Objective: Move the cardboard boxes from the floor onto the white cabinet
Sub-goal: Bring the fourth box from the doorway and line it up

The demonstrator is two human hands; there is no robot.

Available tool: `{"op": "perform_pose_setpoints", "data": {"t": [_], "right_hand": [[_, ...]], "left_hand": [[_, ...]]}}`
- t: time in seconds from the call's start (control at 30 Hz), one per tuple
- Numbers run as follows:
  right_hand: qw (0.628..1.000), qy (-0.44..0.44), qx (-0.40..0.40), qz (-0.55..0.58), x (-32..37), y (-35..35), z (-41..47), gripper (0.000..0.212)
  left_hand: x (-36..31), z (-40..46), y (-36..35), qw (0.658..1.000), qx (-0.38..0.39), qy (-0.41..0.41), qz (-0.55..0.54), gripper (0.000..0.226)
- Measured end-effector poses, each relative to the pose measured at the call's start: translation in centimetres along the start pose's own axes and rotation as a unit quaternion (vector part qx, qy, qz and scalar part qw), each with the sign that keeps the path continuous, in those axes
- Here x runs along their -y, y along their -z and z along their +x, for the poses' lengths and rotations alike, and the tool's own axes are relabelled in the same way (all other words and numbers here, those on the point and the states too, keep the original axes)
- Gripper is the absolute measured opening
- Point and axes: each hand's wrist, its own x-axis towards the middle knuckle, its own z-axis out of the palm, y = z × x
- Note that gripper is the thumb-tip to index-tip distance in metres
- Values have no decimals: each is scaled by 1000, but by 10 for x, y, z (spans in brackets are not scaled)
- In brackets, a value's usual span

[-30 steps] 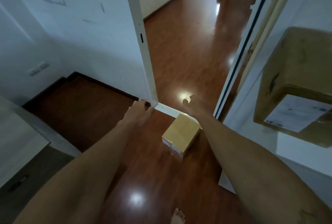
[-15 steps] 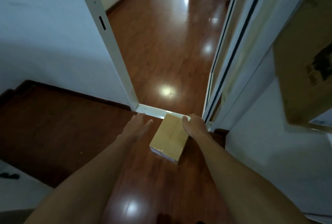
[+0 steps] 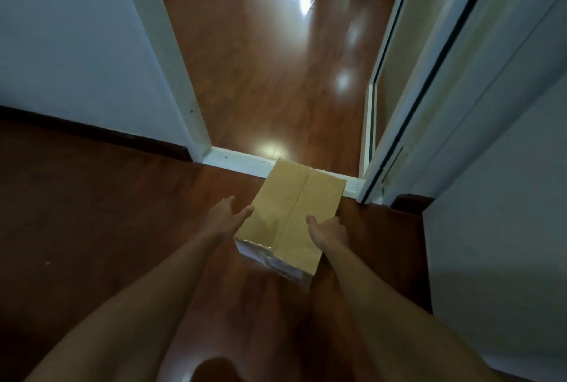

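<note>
A small brown cardboard box [image 3: 291,213] lies on the dark wooden floor by the white door threshold, a tape seam running down its top and clear tape on its near end. My left hand [image 3: 225,217] is at the box's left edge, fingers spread, the thumb touching its corner. My right hand [image 3: 328,233] rests on the box's right side, thumb on the top face. The white cabinet [image 3: 497,243] shows as a pale wall at the right.
A white door frame [image 3: 171,75] stands to the left of the opening, and a sliding door [image 3: 408,75] to the right. Beyond the threshold [image 3: 239,160] a glossy wooden hallway floor runs away. A dark baseboard lines the left wall.
The view has dropped lower and closer to the box. Both hands have slid nearer along its sides. The large box on the cabinet has left the frame.
</note>
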Motion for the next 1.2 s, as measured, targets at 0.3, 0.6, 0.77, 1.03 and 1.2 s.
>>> {"op": "perform_pose_setpoints", "data": {"t": [0.3,0.6,0.77,1.03,1.2], "right_hand": [[993,-6,72,98,-87,-70,68,100],[989,0,103,105,-99,-43,63,62],[994,30,73,74,-102,-46,55,68],[992,44,100,56,-87,-17,-21,55],[990,56,112,69,-24,49,-104,57]], "left_hand": [[66,53,-102,979,-11,58,-198,55],[86,39,-121,971,70,110,-202,129],[76,18,-122,958,83,112,-251,66],[60,-47,-64,972,96,121,-178,60],[5,-113,34,976,84,115,-162,50]]}}
